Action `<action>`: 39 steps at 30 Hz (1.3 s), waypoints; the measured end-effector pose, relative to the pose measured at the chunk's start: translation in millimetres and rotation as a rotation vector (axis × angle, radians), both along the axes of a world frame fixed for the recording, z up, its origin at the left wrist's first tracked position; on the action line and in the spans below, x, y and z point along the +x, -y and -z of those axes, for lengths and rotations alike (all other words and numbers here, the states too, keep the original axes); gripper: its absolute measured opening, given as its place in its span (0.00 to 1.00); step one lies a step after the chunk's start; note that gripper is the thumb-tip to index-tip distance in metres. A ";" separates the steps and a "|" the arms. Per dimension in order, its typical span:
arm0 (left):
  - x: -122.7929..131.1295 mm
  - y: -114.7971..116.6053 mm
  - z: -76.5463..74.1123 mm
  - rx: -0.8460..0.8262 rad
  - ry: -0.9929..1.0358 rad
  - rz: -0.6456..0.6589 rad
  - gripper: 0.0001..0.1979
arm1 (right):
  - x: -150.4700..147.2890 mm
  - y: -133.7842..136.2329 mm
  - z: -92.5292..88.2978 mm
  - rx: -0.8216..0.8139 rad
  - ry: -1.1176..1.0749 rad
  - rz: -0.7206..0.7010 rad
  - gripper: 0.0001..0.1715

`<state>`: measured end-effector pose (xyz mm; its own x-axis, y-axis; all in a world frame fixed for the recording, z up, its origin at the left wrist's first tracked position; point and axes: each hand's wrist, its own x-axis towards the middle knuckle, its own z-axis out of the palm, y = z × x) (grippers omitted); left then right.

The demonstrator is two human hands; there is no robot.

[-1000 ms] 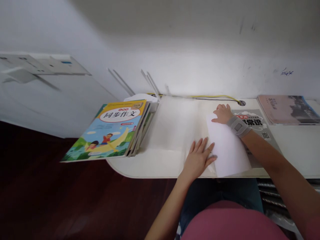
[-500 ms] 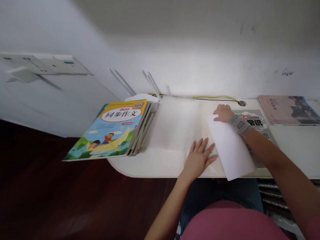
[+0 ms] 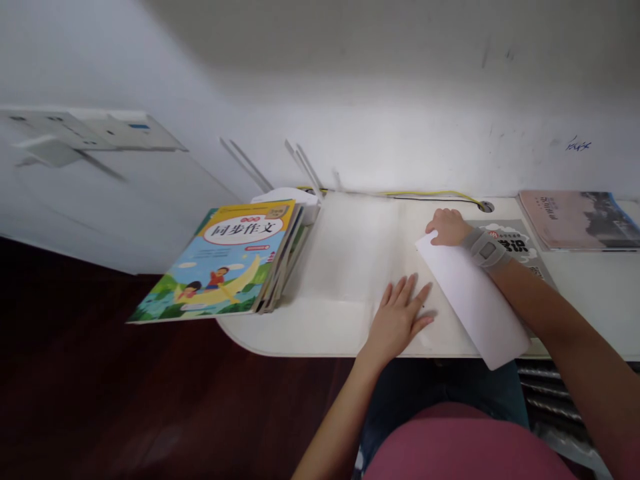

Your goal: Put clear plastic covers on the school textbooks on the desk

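My right hand [image 3: 449, 227], with a grey band on its wrist, has its fingers curled round the far corner of a white sheet of paper [image 3: 473, 300]. The sheet slants toward me, and its near end hangs past the desk's front edge. Beneath the sheet and my right forearm lies a grey book [image 3: 537, 257], partly covered. My left hand [image 3: 395, 320] rests flat on the white desk [image 3: 300, 333], fingers spread, left of the sheet and apart from it.
A stack of books [image 3: 215, 260] juts over the desk's left end, in front of a white router [image 3: 285, 195] with upright antennas. A pinkish book [image 3: 575, 220] lies at the far right. A yellow cable [image 3: 430, 194] runs along the wall into a desk hole [image 3: 485, 207].
The near end of the paper has swung right and slightly toward me, covering more of the grey book's lower part. Both hands stay almost where they were.
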<state>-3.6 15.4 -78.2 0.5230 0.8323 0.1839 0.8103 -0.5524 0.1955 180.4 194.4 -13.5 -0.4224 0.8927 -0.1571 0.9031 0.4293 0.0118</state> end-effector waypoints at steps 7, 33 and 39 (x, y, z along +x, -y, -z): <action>-0.8 0.1 1.1 0.010 -0.007 0.006 0.30 | -7.4 -6.9 13.7 0.031 -0.106 0.062 0.26; 0.3 -0.5 9.0 0.101 0.047 0.002 0.25 | 34.6 165.8 16.3 0.216 -0.248 -0.603 0.29; -2.0 -1.4 4.3 0.019 0.071 0.014 0.23 | 37.4 193.7 23.3 0.280 -0.171 -0.619 0.22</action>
